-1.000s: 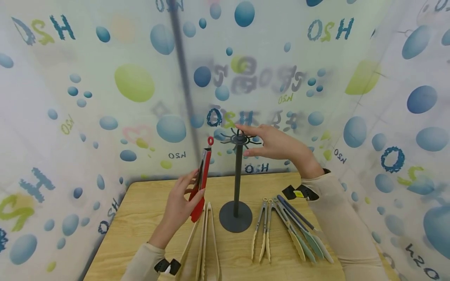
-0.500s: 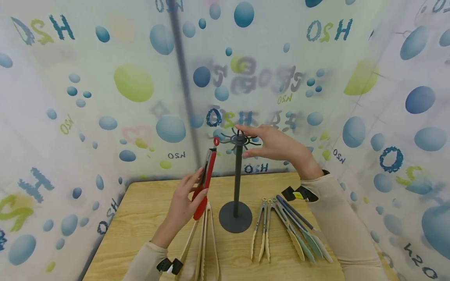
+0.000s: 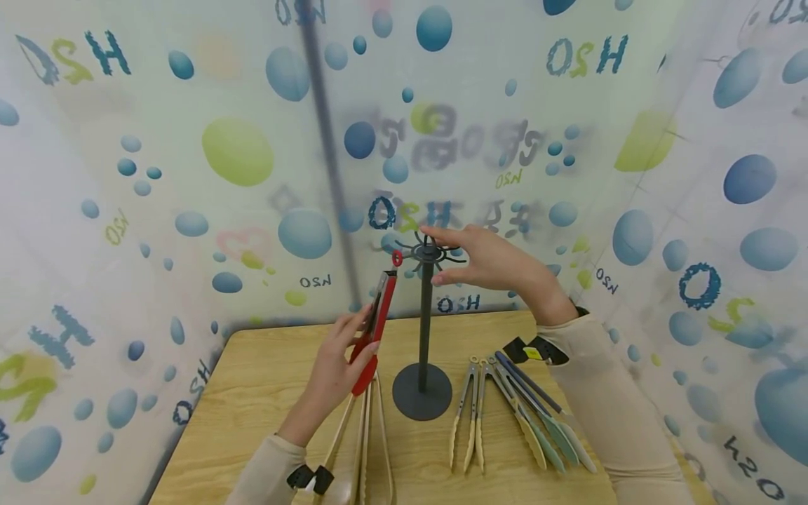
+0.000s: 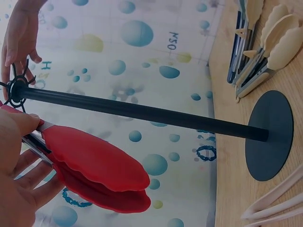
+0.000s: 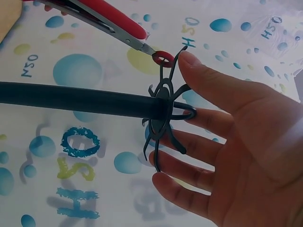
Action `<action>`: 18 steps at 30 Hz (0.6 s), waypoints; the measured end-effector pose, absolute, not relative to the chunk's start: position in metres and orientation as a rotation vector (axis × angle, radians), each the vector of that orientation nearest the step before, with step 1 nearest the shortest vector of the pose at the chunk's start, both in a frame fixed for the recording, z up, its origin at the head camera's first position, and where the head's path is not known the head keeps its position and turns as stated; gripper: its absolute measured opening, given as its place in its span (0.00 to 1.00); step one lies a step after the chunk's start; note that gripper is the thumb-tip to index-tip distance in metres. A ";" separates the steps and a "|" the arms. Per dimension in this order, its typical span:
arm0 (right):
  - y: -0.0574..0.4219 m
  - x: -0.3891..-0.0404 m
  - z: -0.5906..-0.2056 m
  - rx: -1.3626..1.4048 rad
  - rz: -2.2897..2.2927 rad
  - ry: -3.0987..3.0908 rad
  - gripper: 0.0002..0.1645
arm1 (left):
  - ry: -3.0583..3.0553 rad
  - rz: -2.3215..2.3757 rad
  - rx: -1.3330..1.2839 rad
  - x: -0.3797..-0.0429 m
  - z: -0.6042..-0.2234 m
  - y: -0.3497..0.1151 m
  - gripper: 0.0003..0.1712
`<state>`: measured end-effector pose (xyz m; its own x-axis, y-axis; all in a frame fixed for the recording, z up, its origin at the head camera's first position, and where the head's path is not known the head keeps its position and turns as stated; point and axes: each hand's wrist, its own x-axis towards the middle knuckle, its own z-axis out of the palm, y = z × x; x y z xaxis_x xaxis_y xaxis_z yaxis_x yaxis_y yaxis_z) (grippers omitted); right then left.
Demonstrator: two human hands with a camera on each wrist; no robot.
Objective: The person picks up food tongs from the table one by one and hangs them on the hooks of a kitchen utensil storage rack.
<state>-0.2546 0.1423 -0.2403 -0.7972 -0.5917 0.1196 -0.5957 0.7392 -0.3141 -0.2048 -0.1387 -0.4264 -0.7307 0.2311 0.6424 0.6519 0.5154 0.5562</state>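
In the head view, my left hand (image 3: 331, 368) holds a pair of red-tipped tongs (image 3: 384, 308) between thumb and fingers, pull ring up and red heads down. At the top of a dark hook stand (image 3: 425, 322), the tongs' red pull ring (image 5: 171, 58) overlaps the end of a hook in the right wrist view. My right hand (image 3: 492, 259) spreads over the hooks, fingers extended. Its thumb (image 5: 194, 66) lies against one hook, and the other fingers reach between and behind the rest. The stand's round base (image 4: 270, 156) sits flat on the table.
On the wooden table (image 3: 265, 372), long beige tongs (image 3: 365, 449) lie below my left hand. Right of the base are smaller cream-tipped tongs (image 3: 472, 421) and several green, grey and cream ones (image 3: 552, 421). A printed curtain (image 3: 240, 151) encloses the back and sides.
My left hand has moved right and slightly down with the red-tipped tongs, bringing their pull ring from left of the stand to its hooks. My right hand stays on the stand's top.
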 end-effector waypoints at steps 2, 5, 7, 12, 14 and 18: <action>0.142 -0.255 -0.240 0.988 0.534 -2.922 0.52 | -2.265 -1.140 -0.725 -0.205 -0.427 -0.137 0.40; 0.142 -0.254 -0.241 0.978 0.531 -2.922 0.51 | -2.260 -1.152 -0.733 -0.206 -0.430 -0.135 0.40; 0.142 -0.254 -0.241 0.978 0.532 -2.917 0.51 | -2.261 -1.170 -0.728 -0.207 -0.431 -0.134 0.40; 0.143 -0.254 -0.243 0.976 0.544 -2.908 0.51 | -2.254 -1.204 -0.709 -0.210 -0.435 -0.132 0.40; 0.143 -0.254 -0.244 0.976 0.545 -2.905 0.51 | -2.252 -1.205 -0.706 -0.211 -0.437 -0.131 0.40; 0.143 -0.254 -0.244 0.972 0.554 -2.903 0.51 | -2.254 -1.207 -0.712 -0.214 -0.439 -0.128 0.41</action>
